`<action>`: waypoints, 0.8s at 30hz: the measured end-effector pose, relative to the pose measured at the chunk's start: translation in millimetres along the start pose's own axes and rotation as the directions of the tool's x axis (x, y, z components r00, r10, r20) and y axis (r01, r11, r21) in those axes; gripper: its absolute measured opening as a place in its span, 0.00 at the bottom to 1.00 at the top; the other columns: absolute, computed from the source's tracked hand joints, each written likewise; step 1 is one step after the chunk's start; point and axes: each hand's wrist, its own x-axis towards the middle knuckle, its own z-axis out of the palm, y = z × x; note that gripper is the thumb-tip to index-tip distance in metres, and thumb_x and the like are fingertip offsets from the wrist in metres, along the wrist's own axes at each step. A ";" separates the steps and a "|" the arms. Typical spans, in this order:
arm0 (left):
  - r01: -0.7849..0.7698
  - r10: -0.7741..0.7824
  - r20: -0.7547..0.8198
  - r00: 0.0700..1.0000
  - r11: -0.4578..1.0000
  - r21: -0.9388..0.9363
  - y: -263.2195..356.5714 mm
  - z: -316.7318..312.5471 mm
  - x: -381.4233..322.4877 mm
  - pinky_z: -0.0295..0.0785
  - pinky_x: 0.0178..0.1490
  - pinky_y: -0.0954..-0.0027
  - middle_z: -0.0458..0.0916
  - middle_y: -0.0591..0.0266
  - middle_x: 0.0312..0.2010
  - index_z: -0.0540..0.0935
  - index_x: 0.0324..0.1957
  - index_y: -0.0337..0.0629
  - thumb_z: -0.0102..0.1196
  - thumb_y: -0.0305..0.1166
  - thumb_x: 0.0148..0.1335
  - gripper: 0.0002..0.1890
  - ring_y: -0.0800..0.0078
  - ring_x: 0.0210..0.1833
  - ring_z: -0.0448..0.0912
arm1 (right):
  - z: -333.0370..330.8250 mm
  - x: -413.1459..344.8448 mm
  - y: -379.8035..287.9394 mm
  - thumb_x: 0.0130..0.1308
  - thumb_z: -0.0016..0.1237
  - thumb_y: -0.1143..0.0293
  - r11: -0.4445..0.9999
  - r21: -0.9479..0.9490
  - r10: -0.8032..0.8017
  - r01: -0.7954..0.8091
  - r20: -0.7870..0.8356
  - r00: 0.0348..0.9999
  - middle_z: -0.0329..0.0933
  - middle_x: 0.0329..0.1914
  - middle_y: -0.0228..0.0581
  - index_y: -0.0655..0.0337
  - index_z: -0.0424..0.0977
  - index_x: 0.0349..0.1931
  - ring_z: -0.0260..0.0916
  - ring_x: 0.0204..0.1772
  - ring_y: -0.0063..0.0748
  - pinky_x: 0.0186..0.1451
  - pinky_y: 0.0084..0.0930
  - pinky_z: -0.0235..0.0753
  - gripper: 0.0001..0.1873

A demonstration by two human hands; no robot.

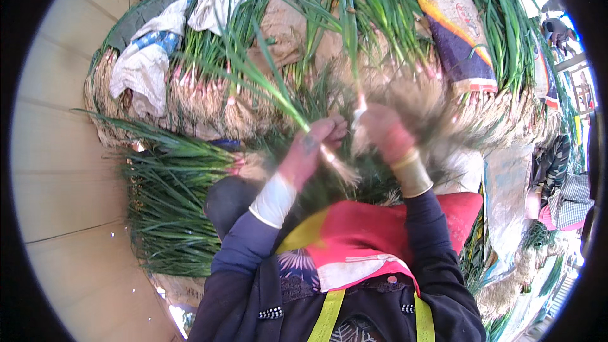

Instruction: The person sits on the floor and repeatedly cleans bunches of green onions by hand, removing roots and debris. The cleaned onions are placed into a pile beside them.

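Observation:
My left hand (313,145) is closed around the lower stem of a green garlic plant (285,99). Its leaves slant up to the left, and its pale base and root tuft stick out below my fingers. Beside it, my right hand (387,130) is blurred by motion. Its fingers are at the white base of a second green garlic plant (354,64), whose leaves point away from me. A blurred tuft of roots shows just beyond that hand. A small bunch of green garlic (209,154) lies to the left, roots towards my knee.
Ahead is a large heap of green garlic (204,66), partly covered by woven sacks (463,23) and a white cloth (147,66). More leaves (166,228) are stacked at left beside a pale panelled wall (71,161). A red cloth (365,228) covers my lap. Another person's camouflage sleeve (555,161) is at far right.

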 end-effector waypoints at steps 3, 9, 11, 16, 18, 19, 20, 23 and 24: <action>-0.039 0.033 0.076 0.997 0.996 0.079 -5.5 -3.8 -0.9 0.70 0.50 0.70 0.77 0.56 0.43 0.73 0.51 0.31 0.48 0.39 0.62 0.21 0.69 0.45 0.75 | 27.7 -34.9 -15.6 0.51 0.47 0.74 0.975 -0.104 -0.164 0.196 0.259 0.952 0.71 0.26 0.44 0.61 0.73 0.30 0.71 0.32 0.44 0.34 0.31 0.72 0.05; 0.072 -0.058 -0.070 0.996 0.975 0.210 -4.4 0.2 -11.5 0.72 0.44 0.75 0.80 0.56 0.33 0.77 0.40 0.29 0.55 0.33 0.58 0.15 0.69 0.38 0.79 | 12.7 -14.5 -8.4 0.54 0.47 0.62 0.977 -0.145 0.209 -0.157 0.509 0.835 0.73 0.25 0.46 0.66 0.71 0.34 0.72 0.26 0.40 0.30 0.31 0.72 0.15; 0.091 -0.075 -0.076 0.994 0.966 0.242 -1.7 4.4 -13.1 0.71 0.36 0.76 0.80 0.57 0.29 0.77 0.38 0.30 0.55 0.33 0.57 0.14 0.71 0.30 0.78 | 12.8 -2.2 -9.1 0.58 0.46 0.60 0.865 0.018 0.472 -0.501 0.308 0.826 0.74 0.24 0.41 0.67 0.72 0.35 0.72 0.26 0.28 0.29 0.26 0.71 0.16; 0.094 -0.097 -0.003 0.995 0.955 0.283 4.2 6.6 -20.0 0.66 0.26 0.76 0.80 0.58 0.25 0.79 0.33 0.32 0.54 0.37 0.56 0.14 0.73 0.23 0.75 | 37.0 2.5 -28.4 0.61 0.47 0.68 0.685 0.577 0.275 -0.446 0.362 0.891 0.73 0.24 0.38 0.68 0.70 0.34 0.70 0.18 0.26 0.14 0.21 0.66 0.10; 0.056 -0.072 0.041 0.997 0.954 0.293 3.6 5.6 -24.2 0.65 0.25 0.77 0.79 0.58 0.25 0.79 0.32 0.34 0.53 0.42 0.56 0.18 0.73 0.22 0.74 | 41.9 0.8 -35.5 0.61 0.47 0.67 0.822 0.450 0.248 -0.348 0.266 0.931 0.73 0.22 0.38 0.68 0.70 0.32 0.71 0.17 0.27 0.15 0.22 0.67 0.11; 0.081 -0.092 0.028 0.995 0.958 0.276 3.5 5.1 -25.5 0.68 0.29 0.76 0.79 0.57 0.27 0.78 0.35 0.32 0.53 0.41 0.57 0.17 0.72 0.25 0.76 | 41.8 0.5 -38.4 0.62 0.46 0.66 0.915 0.336 0.157 -0.223 0.214 0.964 0.72 0.20 0.39 0.68 0.70 0.30 0.70 0.16 0.27 0.15 0.24 0.67 0.11; 0.102 -0.111 0.024 0.993 0.963 0.249 2.8 5.3 -27.1 0.70 0.33 0.74 0.79 0.56 0.29 0.77 0.39 0.31 0.53 0.39 0.57 0.18 0.71 0.29 0.77 | 42.2 0.6 -41.0 0.62 0.45 0.66 0.982 0.128 0.122 -0.140 0.141 0.982 0.70 0.18 0.39 0.68 0.70 0.28 0.70 0.15 0.27 0.15 0.26 0.67 0.12; 0.044 -0.042 -0.013 0.999 0.964 0.261 2.7 8.2 -28.8 0.73 0.36 0.73 0.79 0.56 0.30 0.76 0.41 0.31 0.53 0.37 0.58 0.17 0.70 0.30 0.78 | 39.5 1.7 -47.6 0.62 0.45 0.64 0.972 0.191 0.121 -0.141 0.113 0.986 0.68 0.15 0.40 0.68 0.69 0.25 0.66 0.11 0.29 0.15 0.27 0.66 0.14; 0.006 -0.004 -0.008 1.000 0.959 0.284 4.5 8.6 -29.3 0.73 0.35 0.73 0.79 0.56 0.28 0.76 0.40 0.31 0.52 0.37 0.59 0.16 0.70 0.29 0.78 | 38.3 0.5 -49.6 0.62 0.45 0.64 0.961 0.232 0.120 -0.152 0.143 0.982 0.68 0.15 0.40 0.67 0.69 0.24 0.64 0.10 0.30 0.15 0.26 0.64 0.14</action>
